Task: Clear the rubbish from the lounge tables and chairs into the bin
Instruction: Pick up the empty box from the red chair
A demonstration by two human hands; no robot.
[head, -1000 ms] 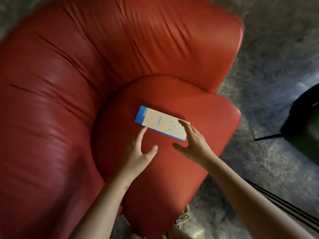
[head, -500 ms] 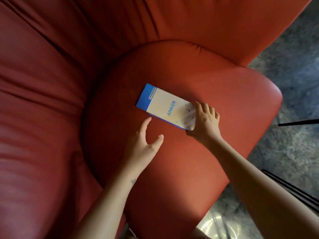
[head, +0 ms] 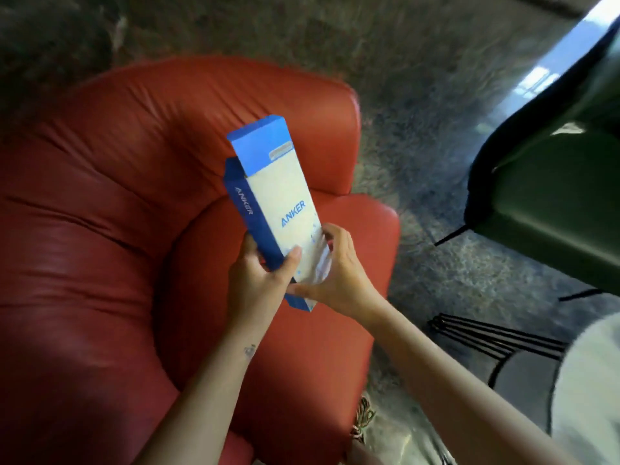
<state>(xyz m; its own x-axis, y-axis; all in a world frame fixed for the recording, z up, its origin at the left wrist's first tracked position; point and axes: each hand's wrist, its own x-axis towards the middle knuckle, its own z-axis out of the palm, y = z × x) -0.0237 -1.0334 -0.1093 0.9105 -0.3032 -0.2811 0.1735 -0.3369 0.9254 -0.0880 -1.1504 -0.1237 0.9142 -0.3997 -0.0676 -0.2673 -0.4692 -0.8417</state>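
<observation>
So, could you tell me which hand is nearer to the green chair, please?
Right. The right hand grips the box on the side towards the green chair; the left hand grips it on the far side.

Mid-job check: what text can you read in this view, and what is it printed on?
"ANKER": on the white front face of the box.
"ANKER": on the blue side of the same box.
The grey strip near its top: too blurred to read.
Nothing else is legible.
</observation>
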